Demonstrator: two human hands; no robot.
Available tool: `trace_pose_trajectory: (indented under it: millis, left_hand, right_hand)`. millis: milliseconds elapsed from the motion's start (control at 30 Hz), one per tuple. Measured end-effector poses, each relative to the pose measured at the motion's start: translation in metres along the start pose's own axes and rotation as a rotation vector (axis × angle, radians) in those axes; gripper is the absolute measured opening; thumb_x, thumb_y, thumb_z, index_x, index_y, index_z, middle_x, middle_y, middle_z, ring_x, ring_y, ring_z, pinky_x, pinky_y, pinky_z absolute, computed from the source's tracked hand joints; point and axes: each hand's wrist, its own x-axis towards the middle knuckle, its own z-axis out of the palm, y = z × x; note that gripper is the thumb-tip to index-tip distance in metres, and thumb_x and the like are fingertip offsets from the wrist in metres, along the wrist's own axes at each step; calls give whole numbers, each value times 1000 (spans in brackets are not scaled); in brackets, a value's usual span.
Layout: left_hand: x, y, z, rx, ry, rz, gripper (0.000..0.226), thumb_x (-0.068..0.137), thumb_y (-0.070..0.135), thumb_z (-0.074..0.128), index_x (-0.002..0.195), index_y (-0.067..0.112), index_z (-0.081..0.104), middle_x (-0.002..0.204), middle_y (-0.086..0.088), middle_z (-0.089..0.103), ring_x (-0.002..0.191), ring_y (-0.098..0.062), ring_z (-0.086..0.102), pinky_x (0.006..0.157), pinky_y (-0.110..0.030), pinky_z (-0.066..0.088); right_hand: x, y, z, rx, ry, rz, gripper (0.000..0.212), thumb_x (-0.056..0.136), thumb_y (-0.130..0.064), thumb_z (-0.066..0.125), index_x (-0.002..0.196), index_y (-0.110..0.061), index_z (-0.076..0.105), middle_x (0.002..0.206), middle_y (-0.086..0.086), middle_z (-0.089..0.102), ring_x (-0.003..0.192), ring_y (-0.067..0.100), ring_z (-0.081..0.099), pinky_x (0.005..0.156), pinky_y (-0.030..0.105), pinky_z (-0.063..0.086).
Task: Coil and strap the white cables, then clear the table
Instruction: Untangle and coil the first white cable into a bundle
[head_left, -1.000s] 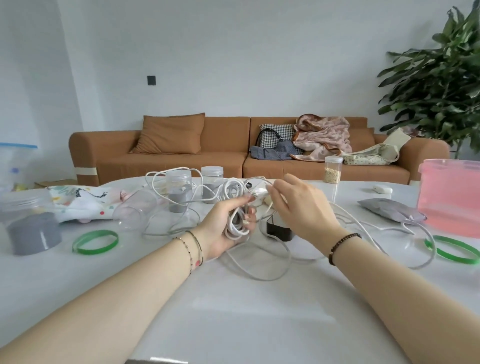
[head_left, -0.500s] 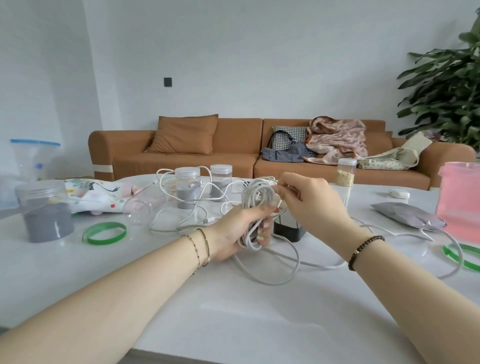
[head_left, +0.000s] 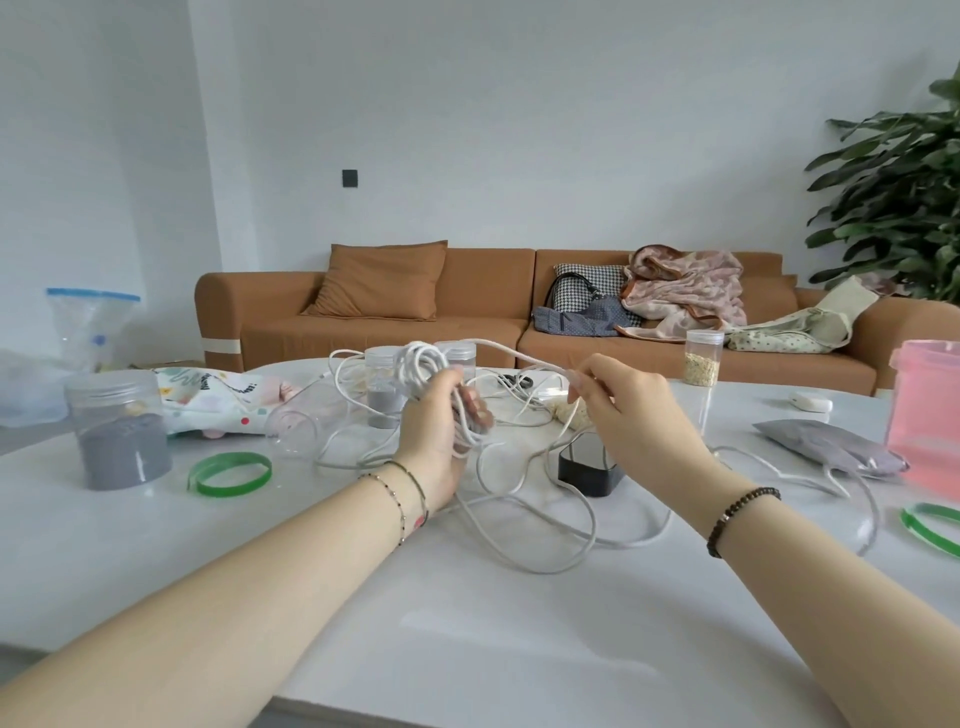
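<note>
left hand (head_left: 434, 431): gripping the white cable coil (head_left: 422, 364)
right hand (head_left: 631, 410): at coil's 3 o'clock, pinching a cable strand (head_left: 519, 355)
loose loops (head_left: 540, 570): sprawled at 6 o'clock, on the table (head_left: 467, 649)

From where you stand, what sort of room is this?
Most likely a home living room: an orange-brown sofa with a crumpled blanket, a leafy houseplant, and a white table strewn with white cables.

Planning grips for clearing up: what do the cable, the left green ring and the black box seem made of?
Cable: probably a matte white rubbery sheath; it drapes in soft loops. Green ring: likely translucent glossy plastic; its thin band looks see-through. Black box: seemingly hard glossy plastic; its top reflects light.
</note>
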Motion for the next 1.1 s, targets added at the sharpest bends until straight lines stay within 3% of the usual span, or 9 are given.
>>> trace_pose_trajectory:
  millis: [67, 333, 500, 600, 733, 800, 867, 933, 1100]
  left_hand:
    - [2, 1, 0, -13, 52, -20, 28, 97, 16, 54, 70, 14, 51, 57, 1, 48, 51, -12, 45, 45, -21, 42]
    - [-1, -12, -2, 205, -96, -11, 9, 97, 14, 63, 89, 10, 62, 70, 0, 65, 52, -11, 49, 45, -25, 44]
    - [-4, -11, -1, 262, -160, -49, 38, 87, 48, 67, 71, 20, 47, 58, 4, 38, 49, -9, 41, 50, -24, 37]
    - [-6, -11, 1, 258, -221, -32, 60, 58, 74, 63, 80, 21, 47, 63, 5, 39, 55, -9, 41, 54, -25, 42]
    - [-1, -16, -4, 385, -237, 45, 72, 47, 83, 73, 70, 18, 53, 61, 1, 50, 53, -13, 49, 66, -34, 40]
    - [1, -17, -8, 483, -252, 43, 67, 44, 75, 84, 66, 17, 59, 63, -8, 55, 59, -22, 53, 71, -38, 40]
    - [2, -16, -10, 511, -242, 54, 43, 52, 56, 88, 58, 21, 65, 65, -13, 55, 65, -26, 53, 70, -37, 42]
    - [3, -15, -9, 457, -203, 44, 27, 54, 41, 79, 50, 22, 60, 60, -6, 52, 57, -22, 51, 60, -30, 42]
    - [7, -14, -5, 246, -126, 4, 24, 74, 26, 61, 57, 18, 47, 56, 1, 42, 49, -15, 41, 54, -31, 35]
  right_hand:
    - [-1, -2, 4, 62, -45, -14, 24, 103, -31, 46, 83, -23, 57, 56, -6, 47, 53, 13, 42, 54, 32, 35]
    - [-5, -7, 8, 98, -85, -122, 19, 101, -30, 50, 83, -26, 50, 56, -10, 46, 52, 14, 36, 55, 37, 39]
    - [-8, -6, 11, 14, -179, -133, 20, 101, -27, 51, 81, -23, 53, 56, -3, 49, 57, 14, 41, 59, 36, 43]
    - [-9, -5, 11, -3, -169, -109, 19, 100, -27, 52, 82, -22, 55, 55, -2, 49, 56, 15, 42, 59, 37, 44]
    - [-11, -7, 15, -29, -230, -139, 16, 98, -28, 53, 82, -27, 56, 62, -4, 58, 63, 18, 54, 66, 41, 51]
    - [-13, -12, 18, -74, -295, -168, 16, 98, -30, 54, 84, -26, 61, 64, -5, 60, 64, 15, 54, 67, 41, 51]
    - [-14, -15, 21, -67, -344, -152, 19, 98, -33, 56, 84, -27, 66, 56, -9, 55, 57, 10, 49, 62, 35, 47]
    - [-15, -16, 23, -36, -355, -122, 24, 97, -40, 58, 79, -27, 67, 49, -11, 51, 49, 11, 44, 57, 30, 40]
    - [-16, -22, 21, 72, -364, -81, 26, 94, -44, 61, 75, -28, 68, 49, -5, 46, 46, 11, 37, 55, 32, 39]
